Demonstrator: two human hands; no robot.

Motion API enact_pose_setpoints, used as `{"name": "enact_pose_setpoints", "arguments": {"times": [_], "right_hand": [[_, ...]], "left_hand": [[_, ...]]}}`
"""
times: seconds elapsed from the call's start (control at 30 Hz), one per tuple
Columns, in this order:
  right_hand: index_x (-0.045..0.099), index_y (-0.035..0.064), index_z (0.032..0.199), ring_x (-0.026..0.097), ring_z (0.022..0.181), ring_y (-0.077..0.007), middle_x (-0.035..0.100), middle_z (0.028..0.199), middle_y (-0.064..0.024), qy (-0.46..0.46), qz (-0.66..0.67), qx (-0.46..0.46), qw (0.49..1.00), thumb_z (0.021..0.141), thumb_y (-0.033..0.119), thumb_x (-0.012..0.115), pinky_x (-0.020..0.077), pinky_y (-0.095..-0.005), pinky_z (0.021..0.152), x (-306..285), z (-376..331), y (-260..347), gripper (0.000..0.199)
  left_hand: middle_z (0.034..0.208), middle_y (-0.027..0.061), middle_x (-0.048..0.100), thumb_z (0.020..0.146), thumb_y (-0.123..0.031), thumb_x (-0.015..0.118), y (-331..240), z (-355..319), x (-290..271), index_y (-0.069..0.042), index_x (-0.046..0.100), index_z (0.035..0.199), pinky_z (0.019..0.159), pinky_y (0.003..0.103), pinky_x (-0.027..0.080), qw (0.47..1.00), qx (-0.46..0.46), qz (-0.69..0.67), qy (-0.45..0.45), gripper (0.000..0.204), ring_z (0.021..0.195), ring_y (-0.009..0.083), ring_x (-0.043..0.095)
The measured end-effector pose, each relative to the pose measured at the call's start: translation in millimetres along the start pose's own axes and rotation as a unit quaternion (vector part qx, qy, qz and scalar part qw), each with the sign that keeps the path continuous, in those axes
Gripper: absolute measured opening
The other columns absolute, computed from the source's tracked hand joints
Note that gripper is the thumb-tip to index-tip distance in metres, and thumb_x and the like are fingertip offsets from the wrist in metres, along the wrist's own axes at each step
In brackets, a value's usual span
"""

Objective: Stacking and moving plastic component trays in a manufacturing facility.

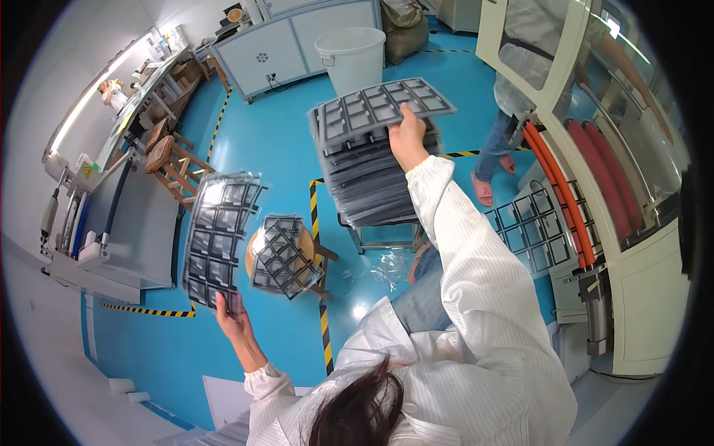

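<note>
In my left hand is the lower end of a clear plastic sheet with a black grid pattern, held tilted up at the left. Whether it is one sheet or several together, I cannot tell. My right hand pinches the near edge of another gridded sheet, thumb on top. That sheet lies over a tall stack of similar dark sheets on a metal-framed stand. Between my hands, more gridded sheets lie crosswise on a round wooden stool.
A machine with orange rollers stands at right, a gridded sheet beside it. Another person stands behind its frame. Beyond the stack is a white bin. Wooden stools and a long bench line the left.
</note>
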State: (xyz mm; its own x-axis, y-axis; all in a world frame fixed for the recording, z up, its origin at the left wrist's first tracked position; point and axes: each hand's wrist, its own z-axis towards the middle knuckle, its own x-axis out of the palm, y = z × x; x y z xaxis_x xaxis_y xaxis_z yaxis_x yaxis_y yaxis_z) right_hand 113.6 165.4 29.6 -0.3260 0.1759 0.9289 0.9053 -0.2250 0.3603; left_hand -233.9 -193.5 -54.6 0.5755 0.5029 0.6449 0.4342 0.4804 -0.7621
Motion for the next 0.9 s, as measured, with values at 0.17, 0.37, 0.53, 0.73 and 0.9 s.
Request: {"name": "enact_pose_setpoints", "arguments": {"times": [0.17,0.37,0.53,0.73,0.9], "right_hand": [[0.057,-0.0081,0.087,0.054,0.082,-0.0148,0.056,0.084,-0.0079,0.11,-0.193,-0.002,0.975,0.085,0.002,0.056,0.0469,-0.028,0.074,-65,-6,62,0.01],[0.043,-0.0134,0.122,0.051,0.115,-0.0254,0.049,0.122,-0.0206,0.038,-0.416,-0.188,0.889,0.094,0.011,0.047,0.0414,-0.0336,0.097,-104,-189,192,0.038],[0.051,-0.0069,0.119,0.056,0.098,-0.0175,0.055,0.108,-0.0118,-0.164,-0.591,-0.377,0.694,0.095,0.015,0.046,0.0467,-0.028,0.086,-195,-282,232,0.032],[0.057,-0.0045,0.114,0.057,0.08,-0.0118,0.059,0.089,-0.0047,-0.253,-0.505,-0.153,0.811,0.09,0.021,0.057,0.0466,-0.0257,0.069,-272,-289,194,0.035],[0.059,-0.0066,0.108,0.058,0.072,-0.0131,0.06,0.089,-0.0064,-0.189,-0.429,-0.076,0.88,0.091,0.015,0.055,0.0477,-0.0267,0.066,-251,-284,164,0.029]], "left_hand": [[0.096,0.0069,0.062,0.09,-0.018,0.057,25,8,5,0.001,0.057,0.1,0.076,0.031,0.049,0.999,-0.044,-0.011,0.005,0.022,0.083,0.0162,0.06],[0.093,0.0076,0.063,0.091,-0.021,0.055,75,52,156,-0.001,0.058,0.101,0.071,0.028,0.049,0.982,-0.143,-0.027,0.121,0.023,0.083,0.0166,0.061],[0.097,0.0084,0.064,0.09,-0.021,0.057,134,72,259,0.001,0.057,0.104,0.066,0.028,0.053,0.964,-0.2,-0.015,0.174,0.026,0.084,0.0173,0.064],[0.096,0.0164,0.064,0.092,-0.054,0.033,169,58,267,0.007,0.053,0.109,0.066,0.03,0.055,0.888,-0.286,0.065,0.354,0.066,0.081,0.0262,0.066],[0.1,0.02,0.064,0.086,-0.066,0.03,173,20,204,0.006,0.05,0.116,0.078,0.034,0.053,0.77,-0.461,0.194,0.395,0.08,0.089,0.0288,0.065]]}}
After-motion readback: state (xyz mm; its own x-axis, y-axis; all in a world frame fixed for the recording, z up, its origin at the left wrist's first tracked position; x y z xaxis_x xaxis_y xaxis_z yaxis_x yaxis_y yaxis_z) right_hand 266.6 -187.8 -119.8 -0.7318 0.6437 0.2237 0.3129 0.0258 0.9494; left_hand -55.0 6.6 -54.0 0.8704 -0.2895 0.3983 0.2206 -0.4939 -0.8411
